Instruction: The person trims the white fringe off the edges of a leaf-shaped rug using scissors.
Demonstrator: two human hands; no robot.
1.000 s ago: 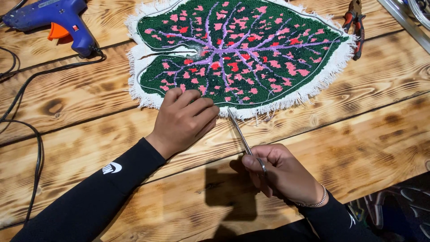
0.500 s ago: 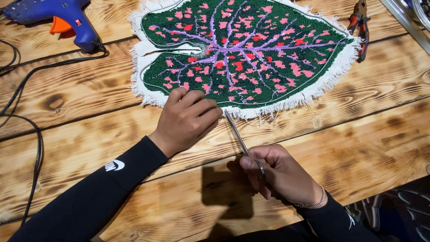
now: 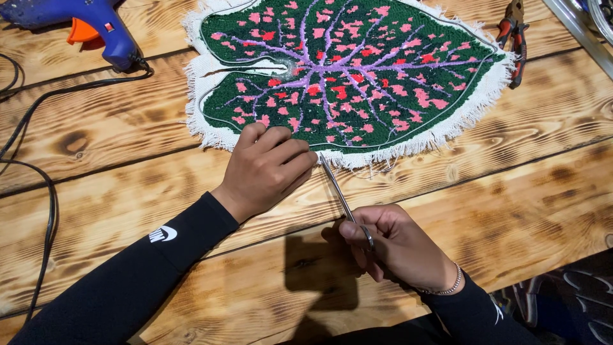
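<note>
A leaf-shaped tufted rug (image 3: 345, 76), green with pink spots and purple veins and a white fringed border, lies on the wooden table (image 3: 511, 185). My left hand (image 3: 268, 169) rests curled on the rug's near edge, fingers pinching the white fringe. My right hand (image 3: 399, 246) grips thin metal scissors (image 3: 338, 191) whose blades point up toward the fringe beside my left fingers. Both arms wear black sleeves, and a bracelet sits on my right wrist.
A blue and orange glue gun (image 3: 96, 29) lies at the far left, its black cable (image 3: 38, 191) running down the left side. Red-handled pliers (image 3: 514, 35) lie by the rug's right tip. A metal edge (image 3: 584, 35) crosses the top right corner.
The view has shifted slightly, so the rug sits a bit higher and more leftward. Both hands keep their hold at the fringe; the scissors stay pointed at the rug's near edge.
</note>
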